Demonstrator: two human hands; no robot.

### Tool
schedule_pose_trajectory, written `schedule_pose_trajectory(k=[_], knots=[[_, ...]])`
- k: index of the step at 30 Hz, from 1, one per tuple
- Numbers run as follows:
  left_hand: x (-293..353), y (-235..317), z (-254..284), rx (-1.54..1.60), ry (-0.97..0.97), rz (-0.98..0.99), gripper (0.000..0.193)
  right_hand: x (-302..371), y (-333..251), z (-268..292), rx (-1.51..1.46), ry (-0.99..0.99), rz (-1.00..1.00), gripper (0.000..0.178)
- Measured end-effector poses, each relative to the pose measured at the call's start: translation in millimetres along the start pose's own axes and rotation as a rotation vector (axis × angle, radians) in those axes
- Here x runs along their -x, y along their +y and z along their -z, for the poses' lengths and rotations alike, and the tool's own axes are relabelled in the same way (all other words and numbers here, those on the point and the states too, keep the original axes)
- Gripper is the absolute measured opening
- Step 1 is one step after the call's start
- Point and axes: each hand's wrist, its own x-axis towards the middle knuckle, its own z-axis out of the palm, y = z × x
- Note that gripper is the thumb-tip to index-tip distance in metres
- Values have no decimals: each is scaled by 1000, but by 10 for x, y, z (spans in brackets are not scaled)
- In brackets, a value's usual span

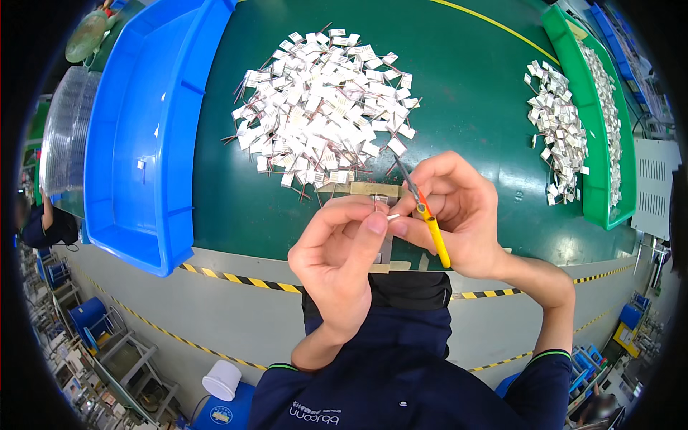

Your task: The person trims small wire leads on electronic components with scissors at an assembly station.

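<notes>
Just above the table's near edge, both my hands are closed and meet fingertip to fingertip. My left hand [340, 247] pinches a small white piece [393, 216] between thumb and index finger; thin wires seem to run from it, mostly hidden by the fingers. My right hand [462, 215] has its thumb and fingertips right beside that piece. Across its fingers lies a slim yellow-and-orange-handled tool [435, 233] with a dark pointed metal end, like snips or tweezers. Beyond my hands spreads a heap of white labelled pieces with short dark wires [322, 107].
A blue bin [136, 208] stands on the left with a tiny white piece in it. On the right, a smaller white heap [557, 129] lies beside a green bin [598, 172] holding similar pieces. Tape strips [373, 189] sit on the green table [473, 93].
</notes>
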Motion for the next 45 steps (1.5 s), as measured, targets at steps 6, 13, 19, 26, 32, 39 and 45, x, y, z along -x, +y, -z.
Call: schedule_pose_trajectory(k=[6, 13, 19, 26, 32, 39, 45], knots=[[18, -34, -52, 8, 32, -65, 8, 35, 35, -13, -5, -11, 57, 38], [13, -42, -16, -24, 46, -44, 6, 47, 49, 21, 40, -49, 47, 36], [10, -42, 39, 2, 12, -44, 6, 46, 53, 28, 88, -98, 56, 36], [39, -19, 58, 37, 10, -49, 6, -47, -96, 84, 109, -235, 7, 35], [74, 44, 64, 138, -44, 4, 8, -135, -296, 278, 51, -405, -276, 30], [88, 31, 98, 91, -86, 51, 10, -140, -371, 260, -39, -371, -493, 28], [77, 44, 108, 64, -115, 60, 10, -146, -399, 272, -28, -360, -494, 27]])
